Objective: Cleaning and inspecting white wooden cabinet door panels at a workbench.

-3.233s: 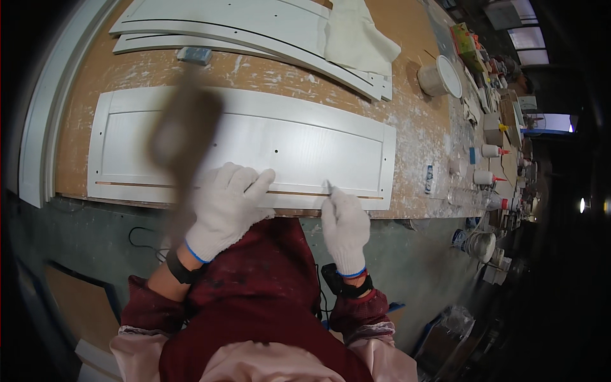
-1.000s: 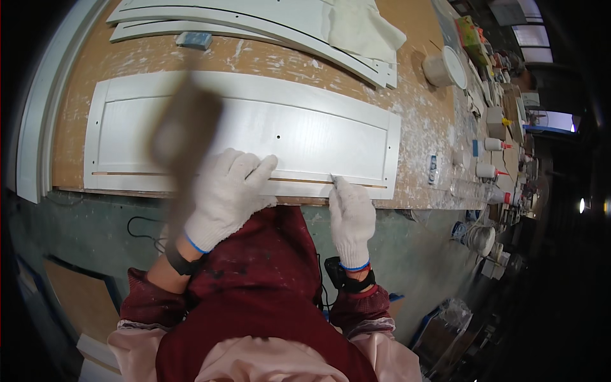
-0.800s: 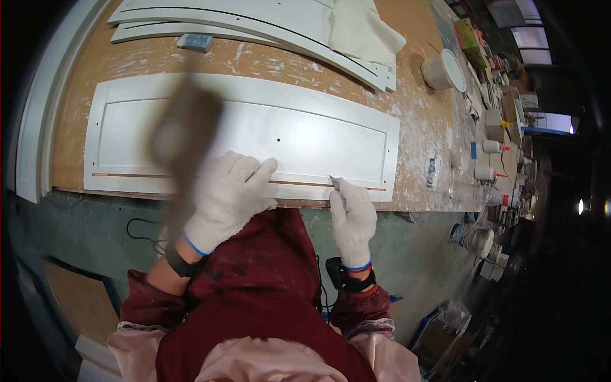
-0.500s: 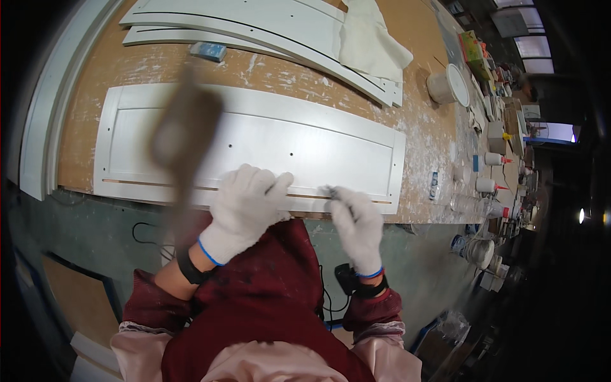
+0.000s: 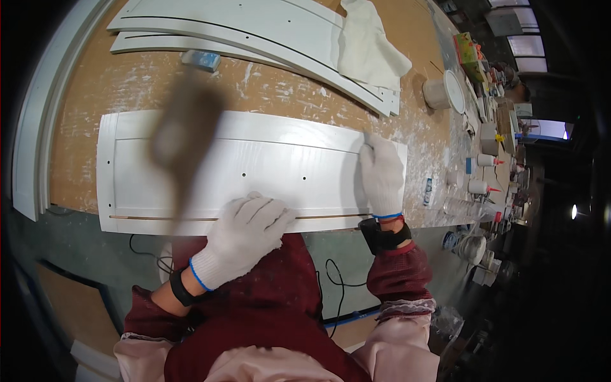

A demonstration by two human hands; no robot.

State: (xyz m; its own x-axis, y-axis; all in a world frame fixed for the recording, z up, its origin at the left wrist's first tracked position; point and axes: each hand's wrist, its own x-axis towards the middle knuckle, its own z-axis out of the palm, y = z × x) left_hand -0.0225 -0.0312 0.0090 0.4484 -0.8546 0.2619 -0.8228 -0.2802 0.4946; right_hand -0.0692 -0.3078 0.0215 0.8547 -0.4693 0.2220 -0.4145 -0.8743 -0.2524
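Note:
A long white painted panel (image 5: 280, 165) with a recessed centre and small drill holes lies flat on the paint-spattered wooden workbench (image 5: 127, 83). My left hand (image 5: 245, 232), in a white glove, rests palm down on the panel's near edge, fingers spread a little. My right hand (image 5: 382, 175), also gloved, lies flat on the panel near its right end, fingers reaching toward the far edge. Neither hand holds anything. A blurred brown shape (image 5: 181, 137) hangs close to the camera over the panel's left part.
More white curved panels (image 5: 254, 28) and a white cloth (image 5: 372, 44) lie at the back of the bench. A small blue block (image 5: 200, 60) sits near them. A white tub (image 5: 445, 92), bottles and tubes (image 5: 480, 184) crowd the right end. Cables hang below the bench edge.
My right hand has moved from the panel's near edge to its right end, reaching across the panel. My left hand stays on the near edge. The view has shifted slightly.

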